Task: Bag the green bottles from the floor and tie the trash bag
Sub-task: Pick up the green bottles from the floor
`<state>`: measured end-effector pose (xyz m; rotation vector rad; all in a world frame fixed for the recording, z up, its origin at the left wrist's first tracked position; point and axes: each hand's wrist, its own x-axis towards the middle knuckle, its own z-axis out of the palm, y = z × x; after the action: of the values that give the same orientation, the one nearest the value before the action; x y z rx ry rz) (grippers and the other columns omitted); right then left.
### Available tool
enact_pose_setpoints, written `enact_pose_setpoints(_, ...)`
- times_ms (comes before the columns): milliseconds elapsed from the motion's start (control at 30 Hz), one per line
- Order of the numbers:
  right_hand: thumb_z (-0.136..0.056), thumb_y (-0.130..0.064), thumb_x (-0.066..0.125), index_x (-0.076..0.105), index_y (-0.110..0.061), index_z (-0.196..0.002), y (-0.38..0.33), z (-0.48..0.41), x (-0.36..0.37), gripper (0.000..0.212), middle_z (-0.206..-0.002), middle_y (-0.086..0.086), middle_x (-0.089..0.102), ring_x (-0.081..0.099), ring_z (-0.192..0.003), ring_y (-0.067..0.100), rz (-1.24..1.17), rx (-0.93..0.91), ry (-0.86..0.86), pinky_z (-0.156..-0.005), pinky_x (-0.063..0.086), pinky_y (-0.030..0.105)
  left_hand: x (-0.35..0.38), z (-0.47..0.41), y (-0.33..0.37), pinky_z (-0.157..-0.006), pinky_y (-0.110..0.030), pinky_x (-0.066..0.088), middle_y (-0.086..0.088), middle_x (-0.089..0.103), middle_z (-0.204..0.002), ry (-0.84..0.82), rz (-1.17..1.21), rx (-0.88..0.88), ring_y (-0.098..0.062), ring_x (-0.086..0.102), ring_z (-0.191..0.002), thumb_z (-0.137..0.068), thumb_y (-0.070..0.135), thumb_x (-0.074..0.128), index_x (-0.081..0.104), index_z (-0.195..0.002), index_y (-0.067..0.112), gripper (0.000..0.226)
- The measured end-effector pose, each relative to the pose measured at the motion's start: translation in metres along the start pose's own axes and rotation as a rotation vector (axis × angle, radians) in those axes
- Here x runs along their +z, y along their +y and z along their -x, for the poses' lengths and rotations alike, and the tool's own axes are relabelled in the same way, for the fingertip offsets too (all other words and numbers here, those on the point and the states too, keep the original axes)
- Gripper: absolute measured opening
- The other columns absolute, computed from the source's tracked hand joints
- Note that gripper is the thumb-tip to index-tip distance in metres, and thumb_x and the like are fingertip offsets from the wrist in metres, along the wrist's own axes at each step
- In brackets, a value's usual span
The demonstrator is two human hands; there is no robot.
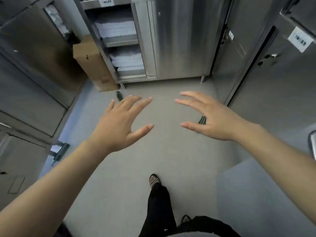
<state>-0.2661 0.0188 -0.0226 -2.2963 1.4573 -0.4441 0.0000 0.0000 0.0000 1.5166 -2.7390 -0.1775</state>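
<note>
Two green bottles lie on the floor [153, 151]: one bottle [119, 95] near the cardboard box [92, 64], another bottle [202, 120] partly behind the right hand [213, 120]. Left hand [119, 124] and right are both spread wide, holding nothing. The cabinet labels [300, 41] are too blurred to read.

Both my bare forearms stretched forward and down, sleeveless, palms facing down. My left hand [122, 119] spread wide, fingers splayed and pointing forward-right, thumb angled out toward centre; grip empty. My right hand [209, 116] likewise spread, fingers fanned toward left, thumb low; grip empty. Hands well apart, fingertips facing each other across gap. My black-trousered leg and sandalled foot [154, 181] stepping forward below.
</note>
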Motion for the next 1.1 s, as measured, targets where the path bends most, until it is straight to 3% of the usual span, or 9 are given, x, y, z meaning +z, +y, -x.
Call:
enact_pose_setpoints(133,-0.076,-0.073,0.035,0.031,-0.040,-0.142,0.022,-0.014,0.013,0.073,-0.153,-0.011,0.024,0.022,-0.140,0.009,0.013,0.097,-0.054,-0.113,0.019,0.028,0.018,-0.038,-0.019,-0.111,-0.054,0.018,-0.002,0.036,-0.148,-0.043,-0.020,0.070,-0.026,0.032,-0.137,-0.081,0.072,0.019,0.022,-0.146,0.034,0.075)
enact_pose_setpoints(467,-0.075,-0.077,0.031,0.031,-0.040,-0.141,0.062,-0.076,-0.005,0.075,-0.150,-0.015,0.028,0.025,-0.137,0.003,0.001,0.319,-0.044,-0.113,0.025,0.028,0.018,-0.171,-0.072,-0.112,-0.054,0.020,0.000,0.036,-0.148,-0.033,0.067,0.198,-0.024,0.032,-0.137,-0.080,0.071,0.018,0.026,-0.145,0.033,0.076)
enact_pose_setpoints(633,-0.077,-0.072,0.036,0.032,-0.040,-0.140,0.072,-0.096,-0.018,0.071,-0.148,-0.018,0.029,0.025,-0.135,-0.002,-0.009,0.403,0.058,-0.106,0.022,0.018,0.023,-0.219,-0.076,-0.112,-0.052,0.020,0.002,0.036,-0.148,-0.034,0.142,0.258,-0.022,0.032,-0.137,-0.082,0.070,0.018,0.025,-0.145,0.033,0.074)
enact_pose_setpoints(833,-0.078,-0.067,0.040,0.037,-0.031,-0.140,0.100,-0.111,-0.034,0.072,-0.147,-0.013,0.034,0.030,-0.134,0.000,-0.051,0.489,0.129,-0.109,0.021,0.017,0.032,-0.275,-0.065,-0.112,-0.051,0.018,0.003,0.036,-0.148,-0.075,0.210,0.337,-0.020,0.032,-0.137,-0.081,0.070,0.017,0.025,-0.145,0.033,0.074)
enact_pose_setpoints(1000,-0.078,-0.067,0.041,0.041,-0.030,-0.139,0.148,-0.116,-0.049,0.071,-0.145,-0.015,0.036,0.031,-0.130,-0.005,-0.114,0.577,0.216,-0.101,0.015,0.000,0.037,-0.333,-0.046,-0.113,-0.052,0.018,0.004,0.035,-0.149,-0.124,0.190,0.385,-0.018,0.031,-0.138,-0.081,0.070,0.017,0.025,-0.145,0.034,0.074)
enact_pose_setpoints(1100,-0.077,-0.066,0.041,0.043,-0.028,-0.138,0.186,-0.127,-0.055,0.072,-0.144,-0.013,0.037,0.033,-0.131,-0.002,-0.149,0.586,0.256,-0.104,0.018,0.006,0.040,-0.372,-0.038,-0.113,-0.051,0.017,0.004,0.036,-0.148,-0.128,0.167,0.390,-0.017,0.032,-0.137,-0.081,0.071,0.018,0.026,-0.144,0.035,0.073)
